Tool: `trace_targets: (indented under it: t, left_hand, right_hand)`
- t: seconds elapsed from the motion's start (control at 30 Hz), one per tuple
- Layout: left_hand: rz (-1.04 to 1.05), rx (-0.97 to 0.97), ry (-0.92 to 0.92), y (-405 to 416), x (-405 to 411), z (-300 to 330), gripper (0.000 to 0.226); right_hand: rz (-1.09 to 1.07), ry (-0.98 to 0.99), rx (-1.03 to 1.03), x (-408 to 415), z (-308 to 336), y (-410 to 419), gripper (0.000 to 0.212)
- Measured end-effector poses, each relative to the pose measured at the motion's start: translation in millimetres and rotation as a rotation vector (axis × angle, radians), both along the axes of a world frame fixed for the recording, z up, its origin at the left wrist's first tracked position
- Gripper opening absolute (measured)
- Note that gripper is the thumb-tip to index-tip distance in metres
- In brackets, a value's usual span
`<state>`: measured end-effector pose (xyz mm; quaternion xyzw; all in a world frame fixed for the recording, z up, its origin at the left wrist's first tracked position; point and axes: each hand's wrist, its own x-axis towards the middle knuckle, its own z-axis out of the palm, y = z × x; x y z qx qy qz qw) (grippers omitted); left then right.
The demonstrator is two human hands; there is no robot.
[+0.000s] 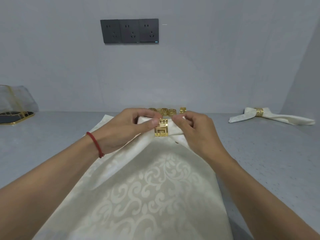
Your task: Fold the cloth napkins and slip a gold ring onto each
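— One napkin (270,116) lies ringed, right of frame?
— Yes. At centre, left hand (124,129) pinches the gold ring (161,127); right hand (194,130) pinches the cloth (142,187). Spare rings (166,111) wait behind.

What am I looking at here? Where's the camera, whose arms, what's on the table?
There is no machine here. One picture, from a wide-angle camera worn on a person's head, looking forward and down, so the two bare arms reaching in from the bottom are the wearer's own.

The left hand, with a red cord at the wrist, and the right hand are working a gold ring onto the gathered end of a cream patterned napkin that spreads toward the camera. Both hands pinch cloth beside the ring.

On the grey table: spare rings in a row behind the hands, a finished napkin with its ring on at the right, and a gold-edged tray at the far left. Dark sockets sit on the wall.
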<state>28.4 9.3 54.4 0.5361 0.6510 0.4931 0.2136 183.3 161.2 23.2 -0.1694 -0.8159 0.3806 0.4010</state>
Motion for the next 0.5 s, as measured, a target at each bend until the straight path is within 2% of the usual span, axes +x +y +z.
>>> trace_targets:
  t: [0.07,0.1,0.2,0.3,0.33,0.5]
  left_hand:
    - [-0.002,0.009,-0.009,-3.8,4.2,1.4,0.025]
    - [0.001,0.003,-0.018,-5.2,5.5,3.0,0.027]
    - [-0.001,-0.030,-0.056,-10.3,3.1,5.4,0.033]
    - [-0.005,-0.043,-0.127,-16.0,5.9,8.3,0.033]
    - [-0.011,-0.042,-0.151,-18.1,7.0,7.8,0.033]
    - [0.013,-0.064,-0.286,-27.4,16.4,7.5,0.031]
  right_hand:
    - [0.020,-0.005,-0.025,2.7,4.3,-1.8,0.053]
    - [0.056,-0.013,-0.068,6.4,7.6,-3.7,0.051]
    - [0.242,-0.086,-0.199,22.8,16.2,-10.0,0.039]
    - [0.370,-0.124,-0.218,35.9,13.4,-14.9,0.017]
    - [0.382,-0.107,-0.230,38.0,11.6,-17.4,0.016]
    - [0.217,0.004,-0.154,34.5,5.3,-30.9,0.049]
